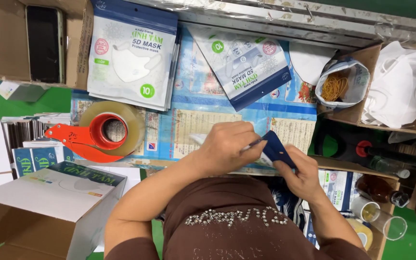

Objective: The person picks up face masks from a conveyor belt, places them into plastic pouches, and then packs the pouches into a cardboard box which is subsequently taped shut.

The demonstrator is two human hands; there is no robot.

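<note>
The dark blue and white flat plastic mask pouch (276, 149) is held over the near edge of the counter (285, 113), towards its right side; the left hand (227, 144) is clenched over the pouch's white end, and the right hand (300, 173) pinches its dark blue end between thumb and fingers, so both hands grasp the same pouch; the counter is covered with blue printed paper sheets. Going down in size: a brown cardboard box (6, 43) sits at the far left corner with a black phone (44, 43) lying in it; a stack of white and blue mask pouches (131, 58) lies at the far edge just right of that box; a single mask pouch (246, 67) lies turned around near the far middle; an orange tape dispenser with a clear tape roll (102, 132) rests at the left edge; a small bag of yellow rubber bands (340, 86) sits at the far right.
</note>
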